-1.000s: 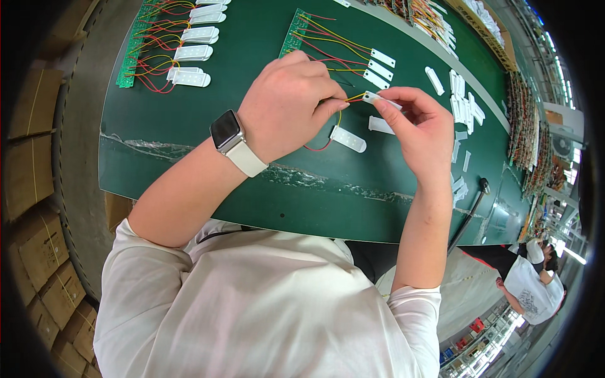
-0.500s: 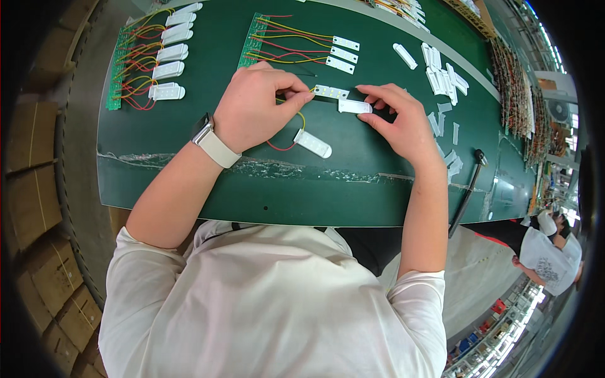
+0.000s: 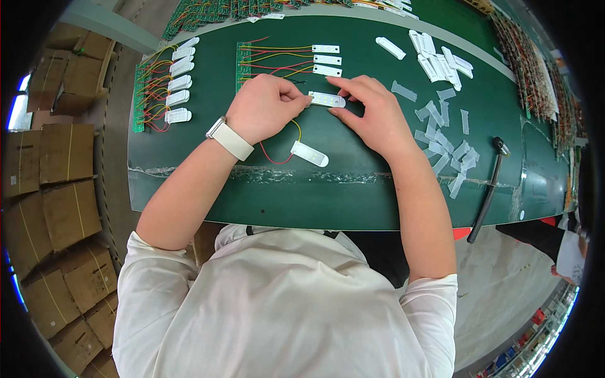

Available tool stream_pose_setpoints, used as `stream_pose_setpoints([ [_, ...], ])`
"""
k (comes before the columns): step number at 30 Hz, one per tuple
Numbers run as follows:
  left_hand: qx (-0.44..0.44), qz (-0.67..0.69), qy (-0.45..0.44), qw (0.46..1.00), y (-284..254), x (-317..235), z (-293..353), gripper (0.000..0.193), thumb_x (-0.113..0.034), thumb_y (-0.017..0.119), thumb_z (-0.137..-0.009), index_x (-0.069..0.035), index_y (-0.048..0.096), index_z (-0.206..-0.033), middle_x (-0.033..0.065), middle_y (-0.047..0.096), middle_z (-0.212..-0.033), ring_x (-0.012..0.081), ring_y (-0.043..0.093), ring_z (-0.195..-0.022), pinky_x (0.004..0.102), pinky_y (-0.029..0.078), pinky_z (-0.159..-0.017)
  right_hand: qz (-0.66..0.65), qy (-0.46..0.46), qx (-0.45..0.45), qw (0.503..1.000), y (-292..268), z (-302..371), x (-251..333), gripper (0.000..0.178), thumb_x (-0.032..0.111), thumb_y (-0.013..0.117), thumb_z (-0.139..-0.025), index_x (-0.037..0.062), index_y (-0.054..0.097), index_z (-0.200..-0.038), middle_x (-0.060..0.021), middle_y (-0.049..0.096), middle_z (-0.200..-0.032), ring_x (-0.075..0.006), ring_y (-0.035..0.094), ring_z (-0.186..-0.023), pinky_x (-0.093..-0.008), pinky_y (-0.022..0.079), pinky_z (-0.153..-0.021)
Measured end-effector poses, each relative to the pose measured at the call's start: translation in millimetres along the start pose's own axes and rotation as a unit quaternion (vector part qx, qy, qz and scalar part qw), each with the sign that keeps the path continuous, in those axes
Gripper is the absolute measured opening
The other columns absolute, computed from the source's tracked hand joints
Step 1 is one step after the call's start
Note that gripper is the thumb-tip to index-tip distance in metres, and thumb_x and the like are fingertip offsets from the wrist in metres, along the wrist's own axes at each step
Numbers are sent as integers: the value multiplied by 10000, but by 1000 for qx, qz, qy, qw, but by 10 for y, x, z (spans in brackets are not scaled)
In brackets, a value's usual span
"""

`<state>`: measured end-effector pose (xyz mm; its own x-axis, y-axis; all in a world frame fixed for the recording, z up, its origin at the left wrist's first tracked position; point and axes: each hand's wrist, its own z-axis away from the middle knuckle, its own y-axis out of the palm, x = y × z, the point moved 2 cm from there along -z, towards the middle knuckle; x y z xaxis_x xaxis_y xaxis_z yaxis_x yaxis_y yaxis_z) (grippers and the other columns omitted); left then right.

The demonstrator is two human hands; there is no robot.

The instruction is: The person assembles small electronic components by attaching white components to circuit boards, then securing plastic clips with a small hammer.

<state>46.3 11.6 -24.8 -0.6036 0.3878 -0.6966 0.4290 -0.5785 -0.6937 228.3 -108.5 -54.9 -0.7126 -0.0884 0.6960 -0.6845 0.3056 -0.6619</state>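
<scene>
My left hand [image 3: 259, 108] is closed in a pinch at the left end of a small white LED board [image 3: 324, 99]. The board now lies along a white plastic casing [image 3: 341, 105]; whether it is fully seated, I cannot tell. The thumb and forefinger of my right hand [image 3: 377, 116] grip the casing's right end. Nearer me lies another casing fitted with an LED board [image 3: 309, 154], on red and yellow wires. Beyond my left hand is a green circuit board [image 3: 243, 62], wired to several bare LED boards [image 3: 327, 60].
At the left stands another green board [image 3: 139, 104] with several wired white casings [image 3: 179, 98]. Loose casings [image 3: 435, 66] and translucent strips [image 3: 435, 113] lie to the right. A black-handled tool [image 3: 488, 189] crosses the table's near edge. Cardboard boxes [image 3: 69, 211] are stacked at far left.
My right hand has brought the casing leftward to the LED board, and the two now overlap. My left hand keeps its pinch. The whole view has shifted slightly.
</scene>
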Motion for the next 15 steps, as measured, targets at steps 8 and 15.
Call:
stream_pose_setpoints([
  [8, 12, -50, -29, 998, -15, -13, -24, 287, -275, 768, -905, 11, 793, -899, 58, 726, -706, 108, 644, -630, 283, 510, -632, -11, -19, -2, 1000, 17, 14, 7, 324, 131, 807, -840, 118, 746, -1158, -43, 634, -1078, -242, 648, -1009, -386, 554, -873],
  [15, 30, -81, -44, 995, -33, -41, -111, 300, -324, 774, -889, -26, 796, -865, 72, 734, -739, 175, 675, -673, 331, 539, -678, 93, -100, -39, 990, 50, 14, -11, 145, 151, 791, -848, 133, 757, -987, 3, 646, -1046, -207, 645, -983, -377, 564, -840],
])
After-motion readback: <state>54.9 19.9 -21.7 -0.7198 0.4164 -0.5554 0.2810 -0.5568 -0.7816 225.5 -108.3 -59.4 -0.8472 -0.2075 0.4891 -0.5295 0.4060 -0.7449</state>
